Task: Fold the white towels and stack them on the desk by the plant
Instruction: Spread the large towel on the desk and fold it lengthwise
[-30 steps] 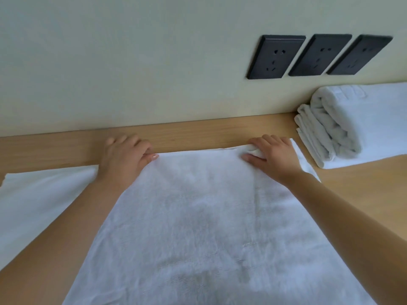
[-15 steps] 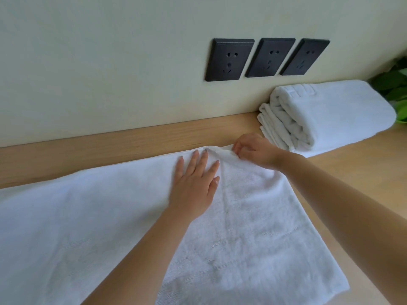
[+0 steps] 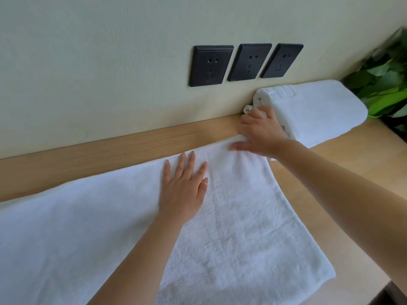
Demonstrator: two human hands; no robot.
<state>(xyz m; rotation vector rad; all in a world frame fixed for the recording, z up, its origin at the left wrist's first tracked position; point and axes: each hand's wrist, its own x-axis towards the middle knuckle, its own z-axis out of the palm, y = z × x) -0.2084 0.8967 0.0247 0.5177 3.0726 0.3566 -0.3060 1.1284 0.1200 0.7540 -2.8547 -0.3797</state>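
My left hand [image 3: 182,190] lies flat, fingers straight, on the spread towel [image 3: 231,227]. My right hand [image 3: 259,133] sits at its far corner by the folded towels [image 3: 319,111]; gripping or pressing, I cannot tell.

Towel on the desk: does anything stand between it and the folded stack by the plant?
Nothing visible does. Only bare desk separates the towel from the folded stack beside the plant. The right hand holds the towel's far corner just short of the stack; the left hand presses it flat.
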